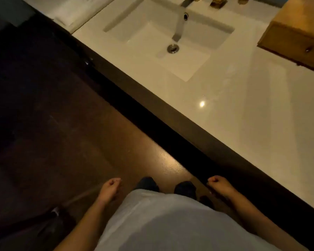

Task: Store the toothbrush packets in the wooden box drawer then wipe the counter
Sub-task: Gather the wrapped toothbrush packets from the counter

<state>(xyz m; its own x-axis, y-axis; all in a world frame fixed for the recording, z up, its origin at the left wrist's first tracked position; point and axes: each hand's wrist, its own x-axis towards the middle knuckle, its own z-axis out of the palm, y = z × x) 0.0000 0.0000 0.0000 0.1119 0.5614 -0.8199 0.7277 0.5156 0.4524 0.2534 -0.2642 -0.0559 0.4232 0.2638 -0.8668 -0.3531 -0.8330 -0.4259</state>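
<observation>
The wooden box [295, 31] stands at the far right of the white counter [243, 113], its drawer front with a small knob [308, 50] pushed in. No toothbrush packets show anywhere. My left hand [110, 187] hangs low beside my body over the floor, fingers curled with nothing in them. My right hand [218, 183] hangs the same way in front of the counter's dark edge, fist closed and holding nothing. Both hands are far from the box.
A white sink [140, 33] with a metal faucet [179, 24] and drain [173, 48] is set into the counter. A folded white towel [80, 11] lies at the far left. Brass fittings sit at the back. Brown floor lies below me.
</observation>
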